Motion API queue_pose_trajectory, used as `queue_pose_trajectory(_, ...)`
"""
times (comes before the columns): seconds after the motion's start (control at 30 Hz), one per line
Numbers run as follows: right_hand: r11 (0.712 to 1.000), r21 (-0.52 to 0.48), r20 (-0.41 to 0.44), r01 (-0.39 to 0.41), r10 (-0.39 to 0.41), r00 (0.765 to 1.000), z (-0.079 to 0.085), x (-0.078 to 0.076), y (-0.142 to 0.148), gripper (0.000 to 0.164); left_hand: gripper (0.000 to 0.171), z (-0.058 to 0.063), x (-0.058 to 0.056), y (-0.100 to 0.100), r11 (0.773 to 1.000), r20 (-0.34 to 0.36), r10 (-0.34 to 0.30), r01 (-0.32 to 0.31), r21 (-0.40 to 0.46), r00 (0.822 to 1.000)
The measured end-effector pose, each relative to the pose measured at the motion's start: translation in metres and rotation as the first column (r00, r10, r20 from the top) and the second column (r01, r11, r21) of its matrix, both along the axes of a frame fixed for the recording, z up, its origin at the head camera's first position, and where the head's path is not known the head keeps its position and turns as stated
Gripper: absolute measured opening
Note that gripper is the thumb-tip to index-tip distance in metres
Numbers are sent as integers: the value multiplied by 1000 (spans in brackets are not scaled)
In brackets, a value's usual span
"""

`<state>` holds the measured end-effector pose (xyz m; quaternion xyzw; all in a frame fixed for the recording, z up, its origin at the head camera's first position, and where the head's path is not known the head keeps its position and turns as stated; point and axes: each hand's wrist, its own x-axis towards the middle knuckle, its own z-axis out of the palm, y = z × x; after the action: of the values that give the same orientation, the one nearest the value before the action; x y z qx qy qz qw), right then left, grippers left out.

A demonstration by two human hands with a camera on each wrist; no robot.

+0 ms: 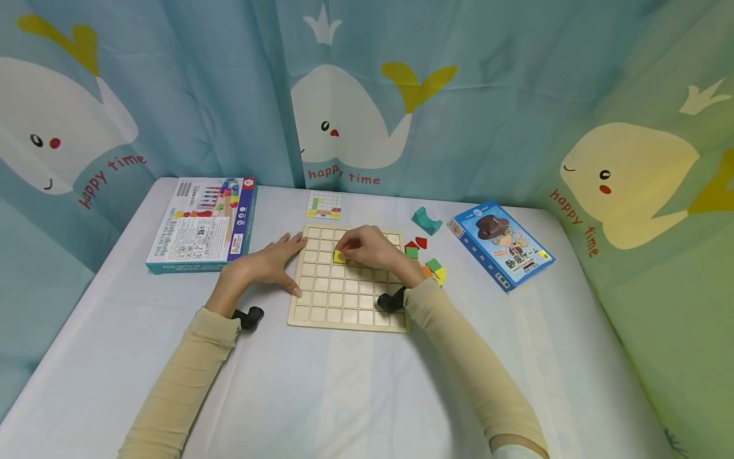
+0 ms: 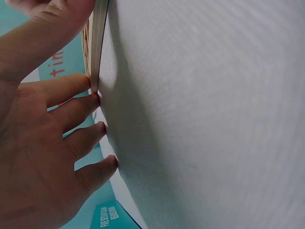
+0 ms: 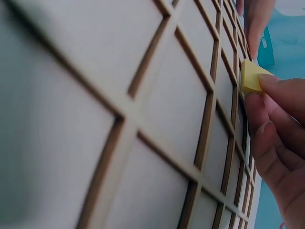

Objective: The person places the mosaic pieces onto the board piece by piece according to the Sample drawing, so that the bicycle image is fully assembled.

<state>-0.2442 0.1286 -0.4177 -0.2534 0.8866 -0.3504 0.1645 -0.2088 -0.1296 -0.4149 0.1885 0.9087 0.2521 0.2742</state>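
A pale wooden grid board (image 1: 335, 299) lies on the white cloth in the middle. My right hand (image 1: 373, 247) is over its upper part and pinches a small yellow block (image 1: 339, 257) between thumb and fingers. Seen from the right wrist, the yellow block (image 3: 250, 78) is at the board's raised grid lines; whether it sits inside a cell I cannot tell. My left hand (image 1: 267, 262) rests at the board's left edge with fingers spread. In the left wrist view, thumb and fingertips touch the board's side (image 2: 97, 47).
A pattern card (image 1: 323, 205) lies behind the board. Right of the board are several loose coloured pieces (image 1: 434, 264) and a teal curved piece (image 1: 427, 221). A blue game box (image 1: 501, 245) lies farther right, and another box (image 1: 201, 223) is at the left. Patterned curtains (image 1: 355, 95) hang around the table.
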Motion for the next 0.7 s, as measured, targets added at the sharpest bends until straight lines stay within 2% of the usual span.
queue_pose_trajectory(0.6, 997, 68, -66, 24, -19, 998, 1, 8, -12, 15, 113, 1, 2, -2, 1000, -10, -15, 16, 16, 1000)
queue_pose_trajectory(0.7, 997, 65, -50, 42, -39, 998, 1, 8, -12, 13, 113, 1, 2, -2, 1000, -12, -14, 14, 16, 1000)
